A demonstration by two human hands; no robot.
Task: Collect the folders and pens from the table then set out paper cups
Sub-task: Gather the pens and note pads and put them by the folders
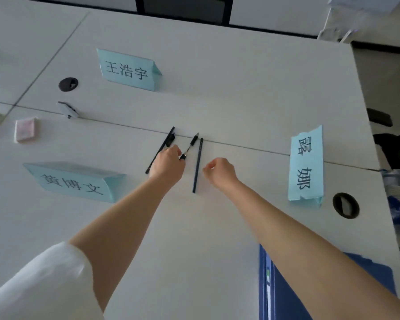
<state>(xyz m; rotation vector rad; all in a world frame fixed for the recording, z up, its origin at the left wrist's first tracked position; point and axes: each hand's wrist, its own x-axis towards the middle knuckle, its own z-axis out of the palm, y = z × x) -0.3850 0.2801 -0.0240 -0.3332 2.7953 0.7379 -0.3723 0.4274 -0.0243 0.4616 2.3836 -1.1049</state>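
Three dark pens lie side by side in the middle of the white table. My left hand has its fingers curled round the near end of the middle pen, whose tip points away from me. The left pen runs under that hand's far side. The long right pen lies free between my hands. My right hand hovers just right of it, fingers loosely curled, holding nothing. A blue folder lies at the table's near edge, partly under my right forearm.
Three light-blue name cards stand on the table: one at the far left, one at the near left, one at the right. Cable holes, a pink pad and a small grey item are also there.
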